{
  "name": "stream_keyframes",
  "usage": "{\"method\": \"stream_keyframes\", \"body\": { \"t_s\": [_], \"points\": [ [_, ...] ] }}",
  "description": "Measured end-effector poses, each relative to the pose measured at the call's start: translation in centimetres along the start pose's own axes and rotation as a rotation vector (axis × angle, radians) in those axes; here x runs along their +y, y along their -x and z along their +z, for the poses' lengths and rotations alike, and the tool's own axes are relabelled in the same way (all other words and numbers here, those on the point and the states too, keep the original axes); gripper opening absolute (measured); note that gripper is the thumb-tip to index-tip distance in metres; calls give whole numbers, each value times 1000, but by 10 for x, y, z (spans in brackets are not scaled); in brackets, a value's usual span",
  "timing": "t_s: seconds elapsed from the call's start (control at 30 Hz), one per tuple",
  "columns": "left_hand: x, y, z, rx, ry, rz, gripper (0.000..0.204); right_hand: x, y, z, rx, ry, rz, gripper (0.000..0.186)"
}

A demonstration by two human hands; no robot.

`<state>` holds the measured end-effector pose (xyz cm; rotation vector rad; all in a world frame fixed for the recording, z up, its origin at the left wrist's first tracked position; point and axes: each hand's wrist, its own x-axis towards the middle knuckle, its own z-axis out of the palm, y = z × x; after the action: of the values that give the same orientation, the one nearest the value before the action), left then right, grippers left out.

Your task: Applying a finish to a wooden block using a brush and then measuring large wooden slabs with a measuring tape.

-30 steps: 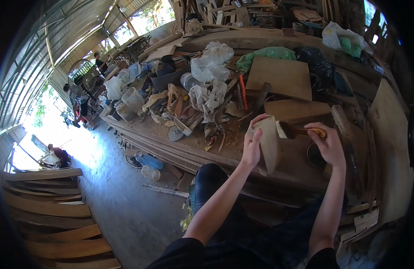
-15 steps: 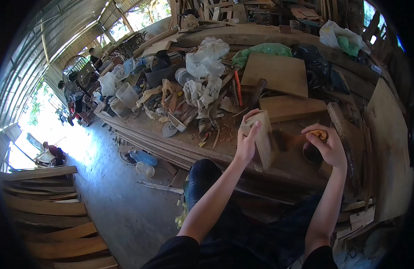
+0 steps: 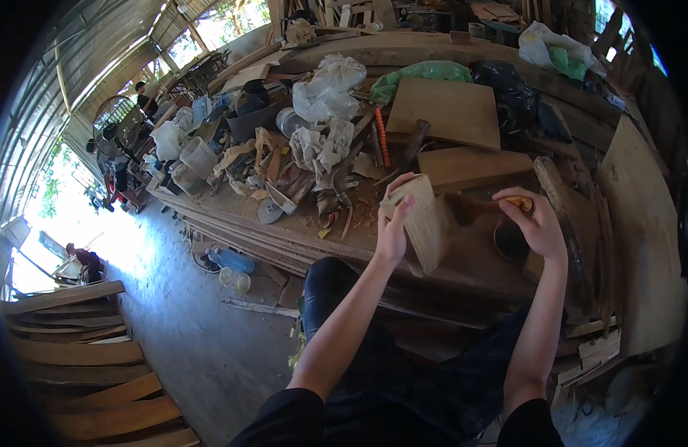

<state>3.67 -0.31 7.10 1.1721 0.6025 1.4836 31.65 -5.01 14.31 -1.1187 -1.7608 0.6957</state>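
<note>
My left hand [image 3: 394,227] is closed round the left edge of a pale wooden block [image 3: 424,227], which stands tilted above the workbench. Between the fingers and thumb of my right hand [image 3: 539,227] is the yellow-orange handle of a brush [image 3: 471,210]. Its brown head is smeared by motion and points left at the block's face; whether it touches the wood I cannot tell. Just below my right hand sits a dark round container [image 3: 509,240], partly hidden by the fingers.
A cluttered bench [image 3: 284,242] holds plastic bags [image 3: 329,89], tubs, rags, a red spiral rod [image 3: 381,138] and flat boards [image 3: 445,112]. A tall panel [image 3: 635,238] leans at right. Planks [image 3: 90,380] are stacked at lower left. Other people [image 3: 84,261] are far off at left.
The brush head has moved up and sits nearer the block's upper part. The block is turned a little, showing more of its face. The whole view has shifted slightly.
</note>
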Motion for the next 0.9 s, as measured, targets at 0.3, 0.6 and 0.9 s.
{"method": "stream_keyframes", "body": {
  "t_s": [0.3, 0.6, 0.9],
  "points": [
    [3, -4, 12, 7, -47, 10, 45, -9, 0, 4, -86, 5, 13, 14],
    [-2, -18, 13, 219, 175, -17, 46, -18, 4, 2, -210, -385, 15, 18],
    [-14, -6, -5, 131, -67, 144, 54, -3, -1, 8, -89, -166, 37, 18]
  ]
}}
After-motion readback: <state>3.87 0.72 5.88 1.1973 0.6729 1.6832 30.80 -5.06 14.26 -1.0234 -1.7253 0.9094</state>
